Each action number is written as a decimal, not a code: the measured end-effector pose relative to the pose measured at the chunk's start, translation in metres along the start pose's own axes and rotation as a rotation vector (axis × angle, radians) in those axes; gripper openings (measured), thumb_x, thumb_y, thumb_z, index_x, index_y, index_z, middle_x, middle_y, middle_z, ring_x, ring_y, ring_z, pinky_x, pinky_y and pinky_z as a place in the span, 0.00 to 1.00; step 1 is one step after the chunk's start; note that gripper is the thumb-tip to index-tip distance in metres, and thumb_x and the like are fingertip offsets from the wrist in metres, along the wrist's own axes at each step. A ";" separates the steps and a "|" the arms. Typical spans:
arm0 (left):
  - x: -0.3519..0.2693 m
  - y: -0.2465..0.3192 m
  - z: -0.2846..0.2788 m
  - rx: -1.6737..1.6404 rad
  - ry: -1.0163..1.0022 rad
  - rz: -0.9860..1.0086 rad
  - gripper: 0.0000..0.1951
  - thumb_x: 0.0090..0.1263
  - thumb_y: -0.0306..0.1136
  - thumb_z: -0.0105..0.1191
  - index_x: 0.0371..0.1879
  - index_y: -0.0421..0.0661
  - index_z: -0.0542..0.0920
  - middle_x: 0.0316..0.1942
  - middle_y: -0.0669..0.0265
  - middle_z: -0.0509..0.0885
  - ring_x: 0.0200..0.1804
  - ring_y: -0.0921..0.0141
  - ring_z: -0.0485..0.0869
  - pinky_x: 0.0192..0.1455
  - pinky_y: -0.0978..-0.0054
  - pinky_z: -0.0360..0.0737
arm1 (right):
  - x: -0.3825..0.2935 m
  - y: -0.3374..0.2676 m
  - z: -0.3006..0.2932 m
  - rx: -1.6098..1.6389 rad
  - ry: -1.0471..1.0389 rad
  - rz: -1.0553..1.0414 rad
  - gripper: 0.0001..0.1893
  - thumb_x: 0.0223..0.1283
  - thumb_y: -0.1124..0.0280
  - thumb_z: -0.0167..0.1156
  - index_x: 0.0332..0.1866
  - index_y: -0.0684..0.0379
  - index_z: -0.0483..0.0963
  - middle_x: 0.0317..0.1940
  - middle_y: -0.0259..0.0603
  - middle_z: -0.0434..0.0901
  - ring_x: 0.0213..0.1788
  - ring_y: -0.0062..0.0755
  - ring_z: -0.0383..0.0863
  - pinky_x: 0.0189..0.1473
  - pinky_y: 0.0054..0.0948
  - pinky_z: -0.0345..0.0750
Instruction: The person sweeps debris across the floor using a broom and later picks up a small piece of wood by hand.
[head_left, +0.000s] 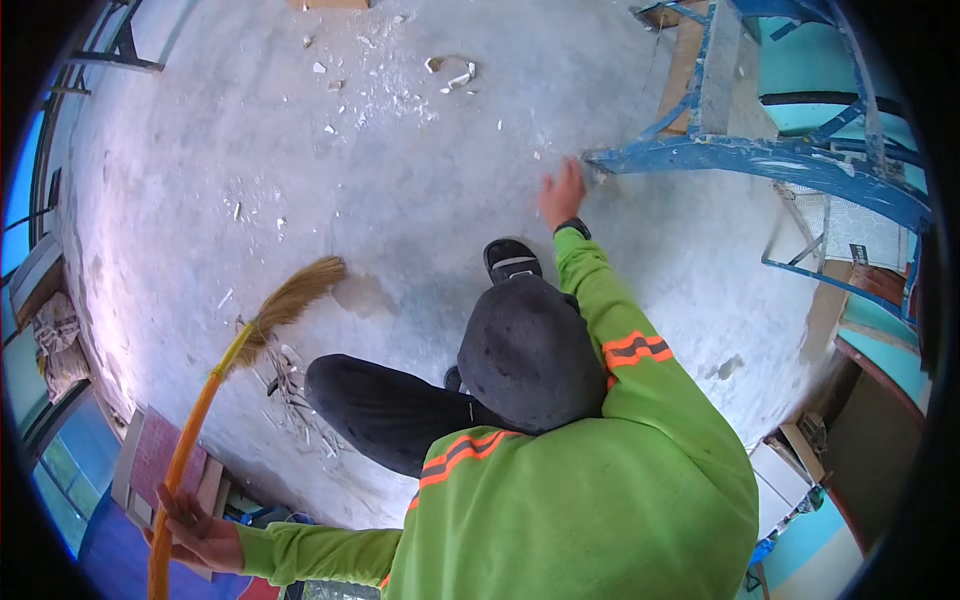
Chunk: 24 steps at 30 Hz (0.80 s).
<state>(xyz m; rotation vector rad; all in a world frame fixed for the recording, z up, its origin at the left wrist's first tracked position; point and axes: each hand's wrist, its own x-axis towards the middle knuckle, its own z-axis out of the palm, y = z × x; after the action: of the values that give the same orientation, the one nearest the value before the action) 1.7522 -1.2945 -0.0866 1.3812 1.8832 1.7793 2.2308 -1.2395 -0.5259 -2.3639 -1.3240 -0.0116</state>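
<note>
Down at the lower left, my left hand (199, 529) holds the orange handle of a broom (193, 427). The broom slants up and to the right, its straw bristles resting on the concrete floor (420, 195). Under and beside the bristles lies a heap of thin sticks and scraps (294, 401). My right hand (564, 191) reaches forward, low over the floor, near the foot of a paint-worn blue metal frame (750, 157). Its fingertips are blurred; contact with the frame or anything small between the fingers cannot be made out.
Broken white chips (454, 73) are scattered over the floor ahead. A damp-looking patch (365, 295) lies beside the bristles. Boards (169, 457) lean at the lower left, sacks (58, 345) lie along the left wall. A white patterned panel (862, 217) stands behind the blue frame.
</note>
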 end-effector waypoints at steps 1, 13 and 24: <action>-0.001 0.001 0.002 0.014 0.020 -0.002 0.16 0.61 0.26 0.37 0.49 0.42 0.56 0.40 0.41 0.70 0.40 0.58 0.75 0.34 0.80 0.76 | -0.004 0.019 0.003 -0.066 0.059 0.185 0.24 0.43 0.66 0.52 0.48 0.63 0.59 0.48 0.51 0.60 0.51 0.48 0.59 0.51 0.40 0.57; -0.005 0.001 -0.001 0.051 -0.011 0.004 0.17 0.62 0.29 0.37 0.50 0.43 0.55 0.39 0.42 0.71 0.36 0.62 0.77 0.32 0.81 0.75 | 0.031 0.100 -0.013 -0.145 -0.222 0.404 0.25 0.44 0.53 0.52 0.36 0.67 0.63 0.31 0.54 0.71 0.36 0.52 0.71 0.38 0.39 0.69; 0.010 0.015 0.012 -0.032 0.027 -0.167 0.18 0.60 0.27 0.41 0.49 0.47 0.56 0.36 0.47 0.74 0.31 0.67 0.78 0.28 0.83 0.75 | 0.038 0.055 -0.013 -0.043 -0.383 0.076 0.10 0.42 0.67 0.49 0.24 0.63 0.73 0.23 0.51 0.74 0.33 0.45 0.74 0.35 0.35 0.70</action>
<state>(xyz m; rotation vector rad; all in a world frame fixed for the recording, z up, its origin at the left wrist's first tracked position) 1.7623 -1.2819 -0.0720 1.1574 1.9131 1.7463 2.2991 -1.2388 -0.5260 -2.5378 -1.4073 0.4610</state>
